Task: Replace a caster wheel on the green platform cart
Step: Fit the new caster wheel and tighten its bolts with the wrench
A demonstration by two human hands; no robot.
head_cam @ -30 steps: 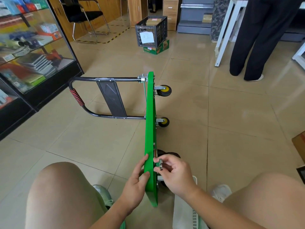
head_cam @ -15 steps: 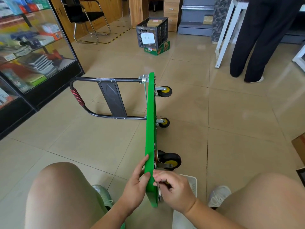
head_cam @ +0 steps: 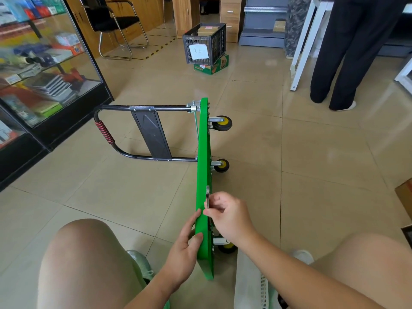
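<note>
Weight is the first concern with the green platform cart (head_cam: 203, 152). It stands on one long edge on the beige tiled floor (head_cam: 312, 175), directly ahead between the person's knees. The deck looks stiff and fairly heavy, and balanced like this it will probably tip if let go. The smooth upper rim is the natural place to steady it. Its black tubular handle (head_cam: 151, 108) lies folded out flat to the left and likely works as a prop.

The left hand (head_cam: 185, 248) clasps the near end of that rim, fingers down the left face and thumb over the edge. Three black casters with yellow hubs project from the right face: far upper (head_cam: 221, 123), far lower (head_cam: 220, 165) and near lower (head_cam: 227, 246). They are hard, likely free-swivelling, and better held by their metal brackets.

The right hand (head_cam: 231, 215) hides the fourth corner. Its fingertips pinch a small flat silver metal piece (head_cam: 207, 198) against the deck; I cannot tell whether it is a wrench or a plate. It is thin and probably slippery.

Open tile lies to the right. A glass display case (head_cam: 44, 74) bounds the left, a white slatted basket (head_cam: 254, 286) sits under the right forearm, and a standing person in black trousers (head_cam: 347, 52) is well apart.
</note>
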